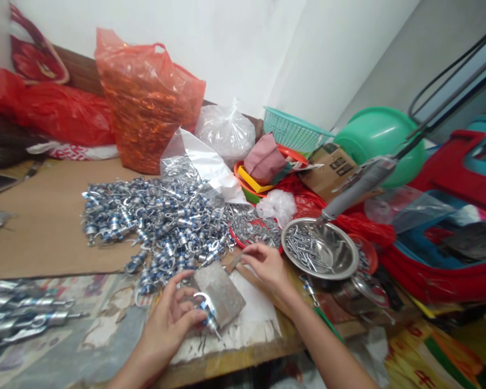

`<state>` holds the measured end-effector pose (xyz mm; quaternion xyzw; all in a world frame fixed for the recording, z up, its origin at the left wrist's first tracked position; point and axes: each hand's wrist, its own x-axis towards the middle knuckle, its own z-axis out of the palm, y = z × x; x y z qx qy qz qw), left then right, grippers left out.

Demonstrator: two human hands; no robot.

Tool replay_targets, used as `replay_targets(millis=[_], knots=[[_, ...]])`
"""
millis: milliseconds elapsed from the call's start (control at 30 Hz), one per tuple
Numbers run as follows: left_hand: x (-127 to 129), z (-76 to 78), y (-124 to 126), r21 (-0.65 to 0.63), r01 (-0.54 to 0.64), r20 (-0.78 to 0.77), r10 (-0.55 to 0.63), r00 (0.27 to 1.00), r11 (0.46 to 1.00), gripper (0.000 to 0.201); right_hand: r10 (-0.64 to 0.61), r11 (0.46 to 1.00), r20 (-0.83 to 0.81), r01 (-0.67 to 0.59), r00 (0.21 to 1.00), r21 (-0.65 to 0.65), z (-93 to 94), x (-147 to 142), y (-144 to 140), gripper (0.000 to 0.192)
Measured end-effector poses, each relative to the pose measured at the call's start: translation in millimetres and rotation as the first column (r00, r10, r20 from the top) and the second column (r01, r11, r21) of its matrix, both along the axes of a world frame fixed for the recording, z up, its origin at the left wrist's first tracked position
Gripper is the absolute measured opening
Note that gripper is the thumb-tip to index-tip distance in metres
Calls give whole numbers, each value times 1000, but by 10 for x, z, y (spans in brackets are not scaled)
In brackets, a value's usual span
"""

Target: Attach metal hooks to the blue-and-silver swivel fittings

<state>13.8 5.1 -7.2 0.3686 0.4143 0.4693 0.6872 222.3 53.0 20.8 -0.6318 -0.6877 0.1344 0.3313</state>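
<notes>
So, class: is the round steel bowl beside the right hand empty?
No. The round steel bowl holds a scatter of thin silver metal pins, just beyond the right hand.

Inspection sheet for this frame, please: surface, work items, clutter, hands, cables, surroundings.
Surface: wooden table partly covered by brown cardboard.
Work items: grey block; a blue-and-silver fitting lies against it; large pile of similar fittings; steel bowl of screws.
Clutter: orange plastic bag, clear bag, teal basket, green basin.
Hands: left hand holds the fitting; right hand rests beside the block, pinching something too small to tell.
Cables: black cables at upper right, above a hanging grey tool.
Surroundings: white wall behind.
</notes>
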Motion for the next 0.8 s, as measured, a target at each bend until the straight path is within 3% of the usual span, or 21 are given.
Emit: replay_targets(millis=[100, 200, 333, 533, 700, 800], knots=[[8, -12, 12, -4, -1, -1, 1, 1000, 1000, 62, 231, 968, -142, -213, 963, 129, 43, -332, -386, 11], [0, -9, 22, 5, 10, 21, -11, 1000, 1000, 63, 375, 891, -35, -350, 926, 289, 43, -554, -598, 19], [-20, 5, 31, 10, 51, 30, -51, 998, 999, 62, 307, 885, 158, -342, 939, 314, 0, -666, -707, 23], [-33, 4, 29, 8, 49, 27, -49, 998, 999, 61, 175, 924, 269, -252, 947, 287, -60, -759, -897, 26], [-28, 16, 19, -9, 57, 39, -57, 998, 998, 60, 125, 950, 210, -178, 970, 257, -127, -776, -988, 34], [-12, 18, 15, -22, 34, 41, -33, 999, 999, 61, 129, 962, 89, -146, 988, 232, -151, -549, -930, 38]])
